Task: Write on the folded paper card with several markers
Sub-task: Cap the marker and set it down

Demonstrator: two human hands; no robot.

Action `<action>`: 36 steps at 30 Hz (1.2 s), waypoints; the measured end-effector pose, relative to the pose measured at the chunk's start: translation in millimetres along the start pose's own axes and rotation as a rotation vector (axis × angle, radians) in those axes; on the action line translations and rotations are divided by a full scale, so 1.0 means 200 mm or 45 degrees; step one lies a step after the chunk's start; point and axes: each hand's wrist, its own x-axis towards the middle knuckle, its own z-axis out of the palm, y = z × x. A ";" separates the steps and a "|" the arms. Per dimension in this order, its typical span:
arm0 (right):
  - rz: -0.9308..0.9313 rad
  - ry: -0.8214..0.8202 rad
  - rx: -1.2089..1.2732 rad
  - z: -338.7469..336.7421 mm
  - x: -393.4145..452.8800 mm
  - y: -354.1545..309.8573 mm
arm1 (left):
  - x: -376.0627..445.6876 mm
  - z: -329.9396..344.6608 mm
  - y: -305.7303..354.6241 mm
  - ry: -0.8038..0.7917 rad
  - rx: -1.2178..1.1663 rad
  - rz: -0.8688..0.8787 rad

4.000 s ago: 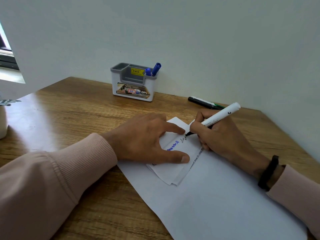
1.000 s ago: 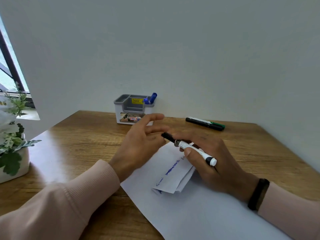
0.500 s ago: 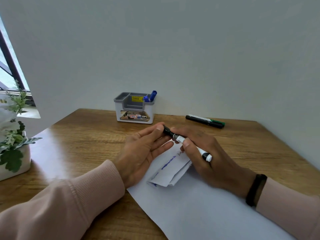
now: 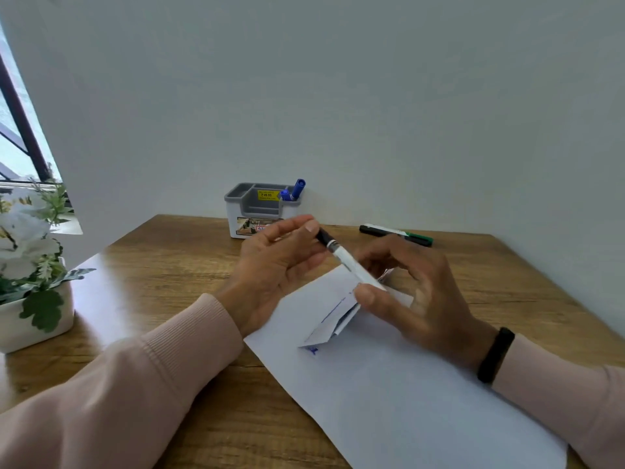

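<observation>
The folded paper card (image 4: 333, 313) lies on a large white sheet (image 4: 406, 401), with a line of blue writing and a few dark marks on its top face. Just above the card's far end, both hands hold a white-barrelled black marker (image 4: 345, 260), which points up and to the left. My left hand (image 4: 277, 269) pinches the black capped end with its fingertips. My right hand (image 4: 422, 299) holds the barrel's lower end between thumb and fingers. Neither hand touches the card's near half.
A grey and white desk organizer (image 4: 252, 214) stands at the back by the wall with blue markers (image 4: 295, 190) in it. A black and green marker (image 4: 395, 230) lies to its right. A white potted plant (image 4: 30, 275) sits at the table's left edge.
Four seconds ago my right hand was writing on the card while the left pressed it down. Since then both hands have lifted off, the marker tip is now capped, and my left fingers have closed on that end.
</observation>
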 end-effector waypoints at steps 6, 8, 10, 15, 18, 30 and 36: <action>0.416 0.055 -0.034 0.11 0.19 -0.06 | 0.02 -0.05 0.10 0.046 0.256 0.321; 0.469 0.007 -0.057 0.13 0.31 -0.06 | 0.01 -0.04 0.14 0.055 0.344 0.406; 0.440 -0.064 -0.124 0.14 0.44 -0.07 | 0.01 -0.04 0.19 0.093 0.437 0.523; 0.182 -0.193 -0.334 0.24 0.72 -0.10 | 0.03 -0.11 0.35 0.247 0.641 0.797; 0.008 -0.158 -0.441 0.32 0.86 -0.10 | 0.08 -0.21 0.39 0.431 0.771 0.898; -0.027 -0.085 -0.557 0.68 1.02 0.01 | 0.17 -0.51 0.22 0.747 1.292 0.613; 0.089 -0.236 -0.548 0.73 1.00 0.05 | 0.20 -0.51 0.19 0.711 1.393 0.606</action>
